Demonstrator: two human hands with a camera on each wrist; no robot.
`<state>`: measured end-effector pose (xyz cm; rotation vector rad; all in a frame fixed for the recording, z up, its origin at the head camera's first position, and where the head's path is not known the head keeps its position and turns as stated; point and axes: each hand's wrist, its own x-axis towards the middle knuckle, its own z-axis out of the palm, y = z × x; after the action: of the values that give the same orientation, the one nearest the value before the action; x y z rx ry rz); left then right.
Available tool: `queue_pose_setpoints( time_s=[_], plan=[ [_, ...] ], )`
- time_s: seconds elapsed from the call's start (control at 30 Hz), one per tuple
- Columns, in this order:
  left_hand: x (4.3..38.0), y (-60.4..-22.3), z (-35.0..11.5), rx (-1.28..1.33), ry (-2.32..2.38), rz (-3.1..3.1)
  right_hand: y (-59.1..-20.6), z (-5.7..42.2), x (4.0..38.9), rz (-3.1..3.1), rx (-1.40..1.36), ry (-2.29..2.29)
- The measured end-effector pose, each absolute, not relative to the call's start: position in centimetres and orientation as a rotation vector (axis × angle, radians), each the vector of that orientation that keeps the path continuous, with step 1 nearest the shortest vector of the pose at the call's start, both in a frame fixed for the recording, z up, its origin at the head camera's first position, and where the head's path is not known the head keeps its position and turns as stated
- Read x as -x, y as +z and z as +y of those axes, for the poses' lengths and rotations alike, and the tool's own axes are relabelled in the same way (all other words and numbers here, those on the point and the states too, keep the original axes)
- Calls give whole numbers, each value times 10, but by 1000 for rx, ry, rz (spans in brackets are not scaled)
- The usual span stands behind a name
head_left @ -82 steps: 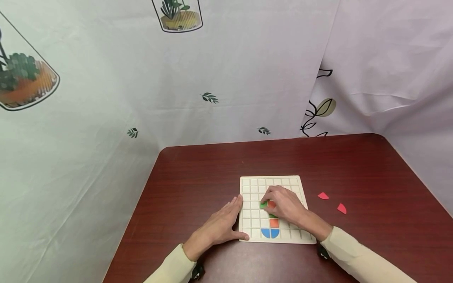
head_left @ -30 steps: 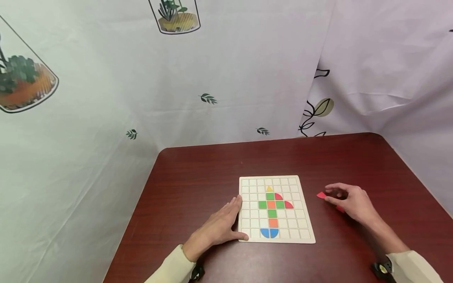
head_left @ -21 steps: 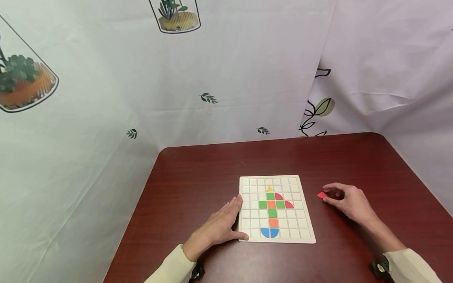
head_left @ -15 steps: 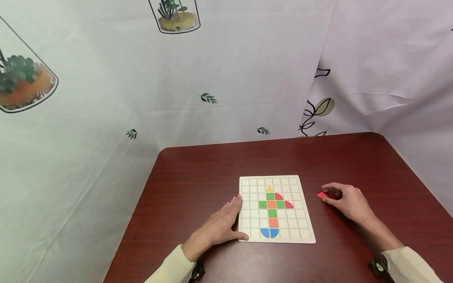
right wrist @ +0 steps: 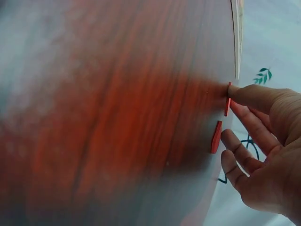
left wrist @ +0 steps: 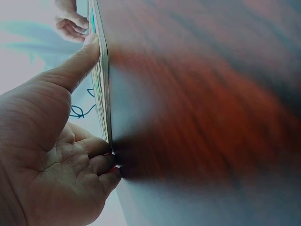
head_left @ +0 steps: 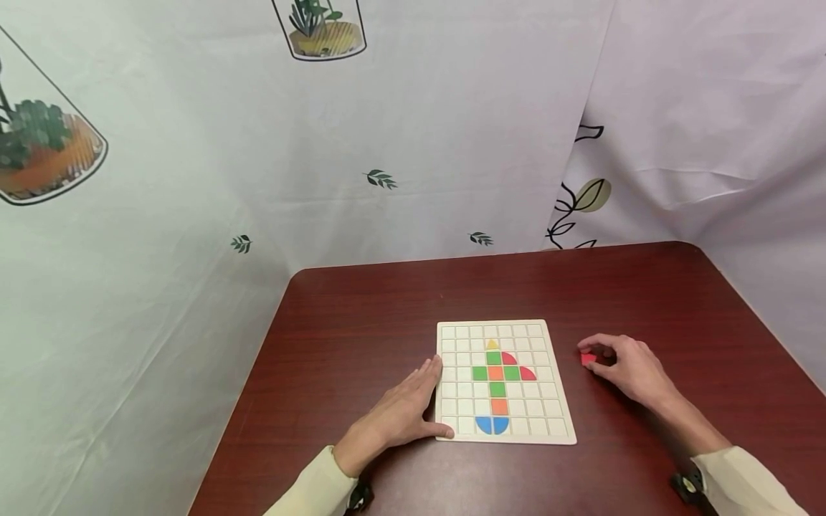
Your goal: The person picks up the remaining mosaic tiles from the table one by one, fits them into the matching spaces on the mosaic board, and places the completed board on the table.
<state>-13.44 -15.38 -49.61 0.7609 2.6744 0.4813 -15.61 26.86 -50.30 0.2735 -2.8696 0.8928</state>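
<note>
The right hand [head_left: 629, 365] pinches a thin red piece [head_left: 586, 358] by its edges between thumb and forefinger, on the table [head_left: 361, 322] at 3 o'clock of the grid board [head_left: 452, 337]. The piece appears light, stiff and flat; grip its opposite edges, not its face. The left hand [head_left: 396, 412] rests flat, fingers straight, against the board's 9 o'clock edge.

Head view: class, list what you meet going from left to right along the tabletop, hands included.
Left hand → white grid board → red piece → right hand.
</note>
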Motion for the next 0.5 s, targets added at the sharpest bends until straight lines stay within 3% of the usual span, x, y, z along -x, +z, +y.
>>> queue_pose_setpoints(
  time_s=[0.5],
  plan=[
    [135, -496, -154, -774, 469, 2683, -504, 261, 154, -2839, -199, 763]
  ],
)
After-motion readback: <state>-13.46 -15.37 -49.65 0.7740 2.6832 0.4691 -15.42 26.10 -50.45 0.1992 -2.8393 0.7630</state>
